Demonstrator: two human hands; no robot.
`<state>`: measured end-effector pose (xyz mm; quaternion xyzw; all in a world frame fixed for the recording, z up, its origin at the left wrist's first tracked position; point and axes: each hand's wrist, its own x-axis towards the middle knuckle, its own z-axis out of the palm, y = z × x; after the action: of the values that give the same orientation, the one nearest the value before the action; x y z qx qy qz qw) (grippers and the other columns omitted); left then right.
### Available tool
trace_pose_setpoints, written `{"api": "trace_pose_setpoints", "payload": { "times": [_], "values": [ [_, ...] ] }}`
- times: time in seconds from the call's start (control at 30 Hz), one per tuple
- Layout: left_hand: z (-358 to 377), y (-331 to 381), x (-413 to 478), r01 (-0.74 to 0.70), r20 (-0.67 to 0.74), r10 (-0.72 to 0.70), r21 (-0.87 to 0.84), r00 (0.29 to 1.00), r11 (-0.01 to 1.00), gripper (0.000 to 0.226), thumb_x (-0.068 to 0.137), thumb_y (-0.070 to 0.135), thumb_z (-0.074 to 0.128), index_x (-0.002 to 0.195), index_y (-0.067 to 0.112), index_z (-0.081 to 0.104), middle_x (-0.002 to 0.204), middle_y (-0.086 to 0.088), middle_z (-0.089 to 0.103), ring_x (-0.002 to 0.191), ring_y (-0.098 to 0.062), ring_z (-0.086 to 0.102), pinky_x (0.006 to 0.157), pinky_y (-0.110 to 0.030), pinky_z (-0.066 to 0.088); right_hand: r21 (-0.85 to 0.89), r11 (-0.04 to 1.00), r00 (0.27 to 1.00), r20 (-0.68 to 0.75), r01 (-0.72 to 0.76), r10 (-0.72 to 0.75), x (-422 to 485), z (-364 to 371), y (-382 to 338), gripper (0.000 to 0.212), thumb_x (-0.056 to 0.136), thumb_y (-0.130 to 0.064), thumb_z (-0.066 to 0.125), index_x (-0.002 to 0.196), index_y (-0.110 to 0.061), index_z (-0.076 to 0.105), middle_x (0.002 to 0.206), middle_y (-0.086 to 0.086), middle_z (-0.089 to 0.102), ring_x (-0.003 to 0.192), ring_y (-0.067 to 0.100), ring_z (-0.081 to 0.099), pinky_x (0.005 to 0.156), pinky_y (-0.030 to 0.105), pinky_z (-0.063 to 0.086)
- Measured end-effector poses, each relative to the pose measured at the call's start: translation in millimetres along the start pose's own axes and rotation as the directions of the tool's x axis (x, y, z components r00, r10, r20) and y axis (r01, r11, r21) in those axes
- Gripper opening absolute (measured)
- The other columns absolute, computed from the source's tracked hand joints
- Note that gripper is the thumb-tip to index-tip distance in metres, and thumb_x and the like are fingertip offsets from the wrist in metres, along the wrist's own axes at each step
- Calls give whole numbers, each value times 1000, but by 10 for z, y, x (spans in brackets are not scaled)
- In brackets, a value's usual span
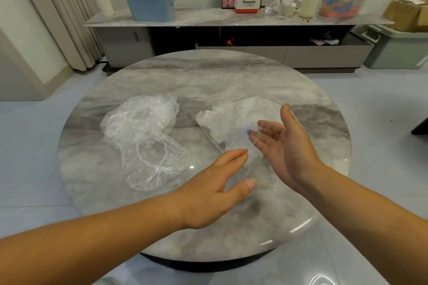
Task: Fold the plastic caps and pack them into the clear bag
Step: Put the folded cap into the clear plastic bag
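A round grey marble-patterned table [208, 76] lies under both hands and reaches well beyond them. Far past the hands, against the wall, runs a long low cabinet with a pale marbled top [208, 19]. A grey lidded plastic crate [398, 48] stands on the floor far off to the right of the right hand.

A loose heap of crumpled clear plastic caps with elastic rims [143, 136] lies on the table to the left of the left hand and a little beyond it, apart from both hands. A flat clear plastic bag [229, 122] lies just beyond the left hand. Its near part reaches across the fingertips of the right hand, which look hazy through the film. Whether those fingers are inside the bag or behind it cannot be told.

A blue plastic bin lined with a clear film [150, 3] sits on the cabinet, far beyond the left hand.

The left hand [215, 190] is palm down with straight fingers and the thumb held apart. It grips nothing, and its fingertips are at the bag's near edge; contact cannot be judged. The right hand [287, 146] stands on edge with its palm turned towards the left hand, fingers spread and straight, nothing curled round the bag.

A white and red box [247, 3] sits on the cabinet, straight beyond the hands.
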<state>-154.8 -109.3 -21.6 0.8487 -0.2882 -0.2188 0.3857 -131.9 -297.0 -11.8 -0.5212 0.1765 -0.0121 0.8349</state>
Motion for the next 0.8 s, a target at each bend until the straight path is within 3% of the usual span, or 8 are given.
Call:
{"api": "trace_pose_setpoints", "payload": {
  "times": [0.1, 0.3, 0.4, 0.5, 0.8],
  "values": [
    [2, -13, -11, -9, 19, 9, 1, 1000, 1000, 80, 90, 65, 35, 160, 33, 12, 161, 32, 2, 136, 28, 0, 98, 10, 3, -40, 999, 999, 45, -23, 24, -21, 14, -11, 76, 100, -64, 38, 124, 5, 60, 120, 15, 68, 113, 26, 69, 106, 42, 51],
    [-30, 6, -12, -29, 34, 29, 8, 999, 1000, 76, 94, 61, 37, 160, 32, 14, 158, 33, 5, 121, 40, -3, 95, 11, 3, -211, 973, 981, 151, -90, 123, 125, 93, -85, 94, 94, -78, 21, 138, -1, 56, 139, 4, 59, 133, 16, 50, 112, 44, 39],
    [-57, -16, -22, -34, 36, 34, 6, 999, 999, 69, 99, 53, 41, 159, 32, 15, 153, 36, 7, 119, 42, -1, 94, 11, 4, -256, 957, 972, 155, -134, 177, 196, 149, -69, 100, 88, -84, 24, 137, -3, 57, 139, 3, 60, 129, 17, 52, 104, 42, 39],
    [-75, -50, -25, -29, 36, 29, 3, 999, 1000, 69, 99, 53, 42, 159, 33, 16, 154, 36, 6, 120, 41, -1, 94, 12, 4, -277, 950, 966, 170, -144, 196, 215, 145, -60, 101, 83, -86, 29, 136, -5, 59, 137, 2, 62, 126, 19, 55, 112, 47, 37],
    [-70, -177, -1, -35, 63, 32, 46, 997, 998, 76, 95, 63, 39, 160, 36, 9, 162, 33, -3, 139, 24, -6, 102, 5, 0, -158, 983, 982, 151, -93, 117, -130, -229, -87, 84, 86, -70, 48, 143, -8, 53, 145, 10, 56, 122, 26, 65, 106, 44, 48]
  ]
}}
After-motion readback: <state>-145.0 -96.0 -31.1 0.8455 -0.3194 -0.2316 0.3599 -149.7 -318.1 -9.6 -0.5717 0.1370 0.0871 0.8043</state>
